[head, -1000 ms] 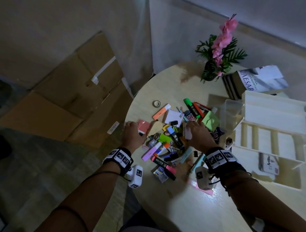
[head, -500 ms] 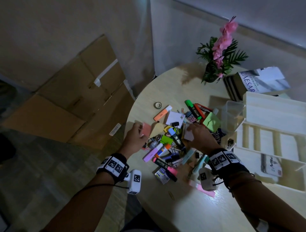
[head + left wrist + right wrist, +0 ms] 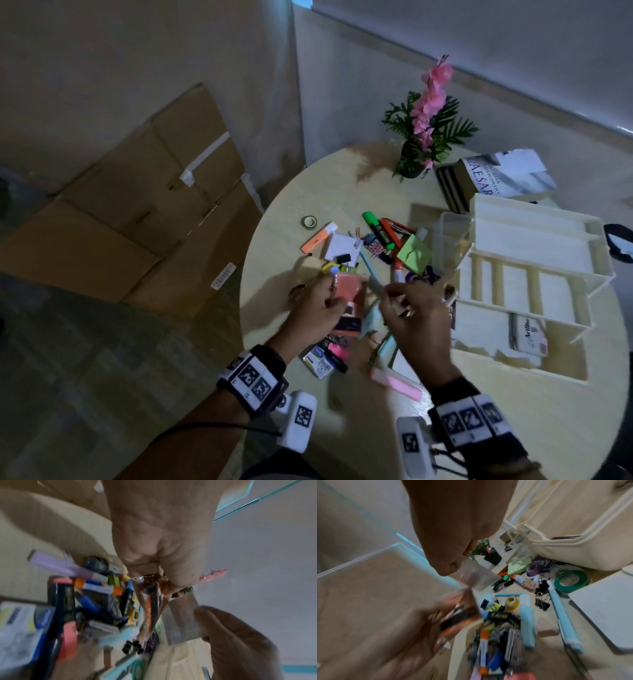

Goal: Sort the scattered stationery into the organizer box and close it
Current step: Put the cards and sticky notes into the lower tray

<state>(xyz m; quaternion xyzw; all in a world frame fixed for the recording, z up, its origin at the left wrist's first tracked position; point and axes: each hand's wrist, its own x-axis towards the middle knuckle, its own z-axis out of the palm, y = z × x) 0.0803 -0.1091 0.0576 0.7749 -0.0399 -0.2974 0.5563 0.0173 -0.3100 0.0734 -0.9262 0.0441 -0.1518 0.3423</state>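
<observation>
Above the stationery pile [image 3: 359,260] on the round table [image 3: 342,178], my left hand [image 3: 337,294] grips a salmon-pink packet [image 3: 349,301] with black print. In the left wrist view the packet [image 3: 150,601] hangs from the curled fingers. My right hand [image 3: 390,291] pinches a small clear plastic piece [image 3: 476,577] next to the packet's edge; the clear piece [image 3: 181,619] nearly touches the packet. The white organizer box [image 3: 513,291] stands open at the right, lid [image 3: 534,236] tipped back. A white marker box [image 3: 527,335] lies in one compartment.
A potted plant with pink flowers [image 3: 424,137] and stacked books [image 3: 496,178] stand at the table's back. A clear plastic tub [image 3: 448,236] sits beside the organizer. A tape roll [image 3: 309,222] lies left of the pile. Cardboard boxes [image 3: 137,212] lean by the wall.
Both hands rose off the pile and came together. The left hand lifted the pink packet towards the middle. The right hand raised its pale piece to meet it.
</observation>
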